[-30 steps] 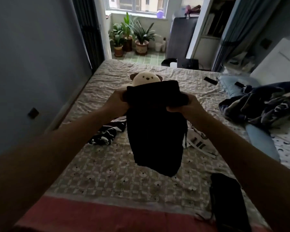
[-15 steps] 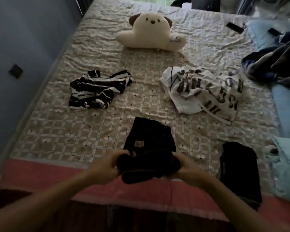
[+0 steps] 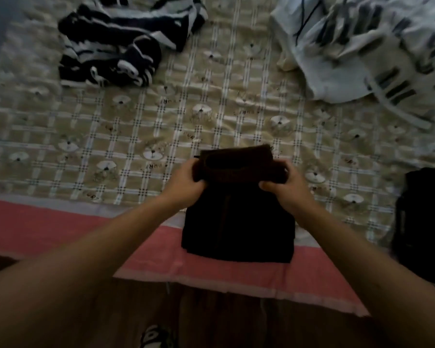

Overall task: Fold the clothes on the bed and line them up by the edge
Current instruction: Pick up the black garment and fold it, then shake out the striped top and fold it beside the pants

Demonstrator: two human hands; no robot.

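A black garment (image 3: 239, 222) lies folded on the bed, reaching over the red strip at the near edge. Its far end is doubled over, and both hands hold that fold. My left hand (image 3: 183, 183) grips its left side and my right hand (image 3: 285, 187) grips its right side, fingers curled over the cloth. A crumpled black-and-white striped garment (image 3: 121, 43) lies at the far left. At the far right a white garment with dark lettering (image 3: 377, 49) lies in a heap. A second folded black piece (image 3: 425, 222) sits at the right by the bed's edge.
The checked beige bedspread (image 3: 211, 116) spreads between the clothes. Its red border (image 3: 60, 229) marks the near edge of the bed. Below it is dark floor, with a shoe (image 3: 156, 337) at the bottom of the view.
The black garment went from hanging in the air to lying on the bed near the edge. Both hands have folded its near end away from me. The view has tilted down.
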